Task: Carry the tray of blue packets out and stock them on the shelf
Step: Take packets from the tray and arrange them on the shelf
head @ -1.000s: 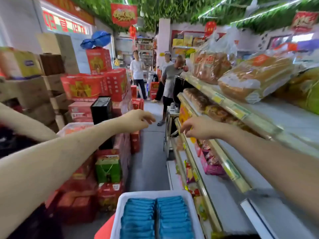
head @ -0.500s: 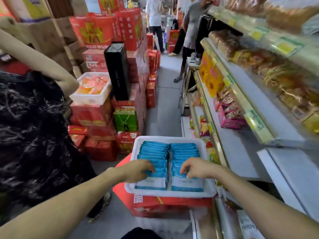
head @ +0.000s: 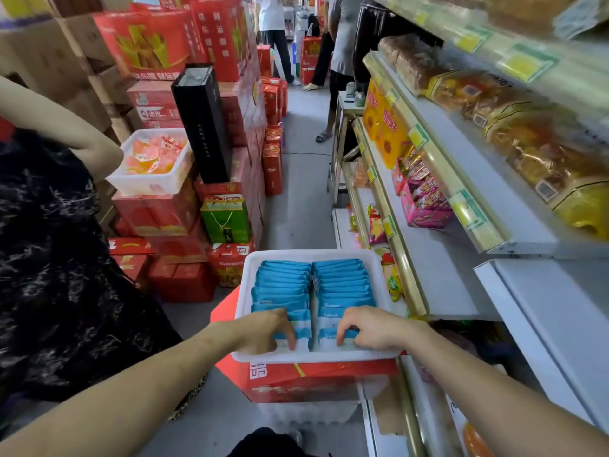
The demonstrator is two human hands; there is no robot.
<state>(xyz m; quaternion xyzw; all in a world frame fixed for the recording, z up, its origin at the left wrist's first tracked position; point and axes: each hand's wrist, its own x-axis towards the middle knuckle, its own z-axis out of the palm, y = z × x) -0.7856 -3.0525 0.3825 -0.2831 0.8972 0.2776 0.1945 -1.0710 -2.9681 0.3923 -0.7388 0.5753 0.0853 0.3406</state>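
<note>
standing in 2 rows, blue packets [head: 283,285] fill white tray [head: 316,254] — left hand [head: 263,331], right hand [head: 375,328] fingers grasping them.

Well beyond your left hand [head: 267,332], the red box [head: 148,94] has a white label [head: 155,113] showing "4" and "1"; other Chinese print is too blurred to read.

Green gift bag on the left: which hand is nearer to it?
Left. The left hand grips the left row of blue packets in the tray, on the side of the green gift bag; the right hand grips the right row, farther off.
</note>
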